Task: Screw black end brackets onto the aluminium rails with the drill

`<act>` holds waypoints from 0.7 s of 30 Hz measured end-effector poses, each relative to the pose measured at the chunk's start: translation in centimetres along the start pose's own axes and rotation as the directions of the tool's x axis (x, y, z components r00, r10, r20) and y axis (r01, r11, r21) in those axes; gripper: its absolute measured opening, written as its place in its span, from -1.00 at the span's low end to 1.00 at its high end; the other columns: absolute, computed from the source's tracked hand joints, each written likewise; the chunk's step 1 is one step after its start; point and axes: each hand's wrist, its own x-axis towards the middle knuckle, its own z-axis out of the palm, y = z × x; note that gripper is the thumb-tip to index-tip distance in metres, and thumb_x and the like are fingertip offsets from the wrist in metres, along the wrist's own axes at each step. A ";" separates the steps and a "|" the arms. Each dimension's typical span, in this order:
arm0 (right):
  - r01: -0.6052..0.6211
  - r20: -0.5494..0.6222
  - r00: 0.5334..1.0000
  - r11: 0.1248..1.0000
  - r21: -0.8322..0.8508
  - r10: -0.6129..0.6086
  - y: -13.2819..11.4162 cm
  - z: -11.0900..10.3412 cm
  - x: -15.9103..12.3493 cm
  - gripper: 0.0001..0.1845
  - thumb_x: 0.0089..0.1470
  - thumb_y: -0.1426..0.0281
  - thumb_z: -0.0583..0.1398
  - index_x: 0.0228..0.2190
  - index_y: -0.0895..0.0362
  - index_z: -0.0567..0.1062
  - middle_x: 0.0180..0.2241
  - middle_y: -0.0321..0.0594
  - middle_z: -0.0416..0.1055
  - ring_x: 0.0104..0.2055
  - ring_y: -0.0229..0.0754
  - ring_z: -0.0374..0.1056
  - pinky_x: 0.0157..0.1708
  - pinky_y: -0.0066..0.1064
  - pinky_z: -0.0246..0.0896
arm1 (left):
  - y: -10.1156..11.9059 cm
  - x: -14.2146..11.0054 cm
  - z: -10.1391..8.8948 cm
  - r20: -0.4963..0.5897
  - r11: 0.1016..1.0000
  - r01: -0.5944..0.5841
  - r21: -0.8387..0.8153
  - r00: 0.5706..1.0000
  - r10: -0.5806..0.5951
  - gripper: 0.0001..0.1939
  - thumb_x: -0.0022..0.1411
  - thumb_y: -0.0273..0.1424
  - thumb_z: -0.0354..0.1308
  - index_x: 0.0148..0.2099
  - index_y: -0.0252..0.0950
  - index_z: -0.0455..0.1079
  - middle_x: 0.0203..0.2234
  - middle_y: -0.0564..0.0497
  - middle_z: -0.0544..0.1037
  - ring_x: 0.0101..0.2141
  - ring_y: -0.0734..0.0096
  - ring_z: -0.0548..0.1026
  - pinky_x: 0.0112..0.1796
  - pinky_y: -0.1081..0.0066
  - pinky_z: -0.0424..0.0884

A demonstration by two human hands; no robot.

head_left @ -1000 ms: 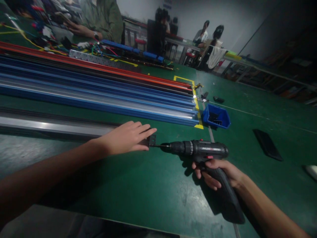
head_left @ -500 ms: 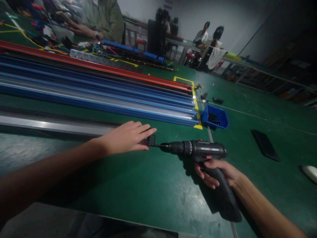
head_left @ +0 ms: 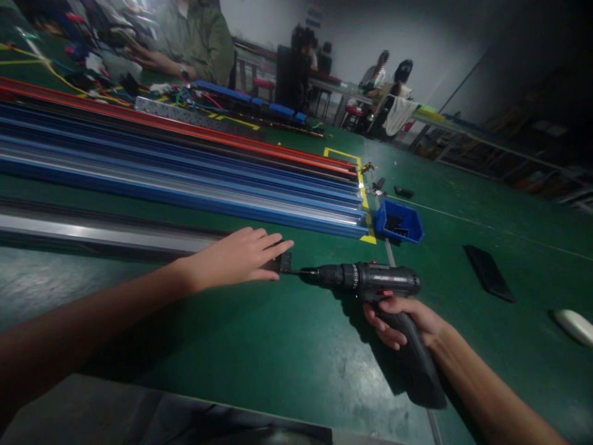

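Where the grey rail (head_left: 106,236) ends, the left hand (head_left: 241,256) lies palm-down, fingers parted; the right hand (head_left: 419,316) grips the drill (head_left: 386,280).

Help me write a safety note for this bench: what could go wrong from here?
The cordless drill's thin bit could slip at the black end piece and nick the left hand, which lies close by. The metal profile might twist, since that hand seems only to press on it from above. The right hand alone holds the drill, so the bit may tilt.
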 end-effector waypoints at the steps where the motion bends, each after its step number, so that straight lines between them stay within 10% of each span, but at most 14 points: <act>1: -0.004 0.001 1.000 1.000 0.002 0.004 0.0 0.1 0.0 -0.74 0.13 0.32 0.30 -0.28 0.32 0.61 -0.48 -0.22 0.48 -0.69 -0.43 0.26 -0.58 -0.52 0.38 | 0.0 0.0 0.0 0.001 1.000 -0.001 0.005 1.000 0.001 -0.28 0.41 0.00 0.02 0.42 -0.36 0.15 0.17 -0.25 0.46 -0.07 0.12 0.47 -0.15 0.28 0.27; 21: 0.013 0.020 1.000 1.000 -0.002 -0.013 0.0 -0.2 0.2 -0.67 0.14 0.31 0.25 -0.20 0.35 0.61 -0.41 -0.15 0.51 -0.68 -0.41 0.30 -0.59 -0.52 0.35 | -0.1 0.0 0.0 0.002 0.999 0.008 -0.035 1.000 -0.008 -0.31 0.42 -0.02 0.01 0.41 -0.33 0.17 0.15 -0.27 0.47 -0.06 0.11 0.48 -0.15 0.28 0.30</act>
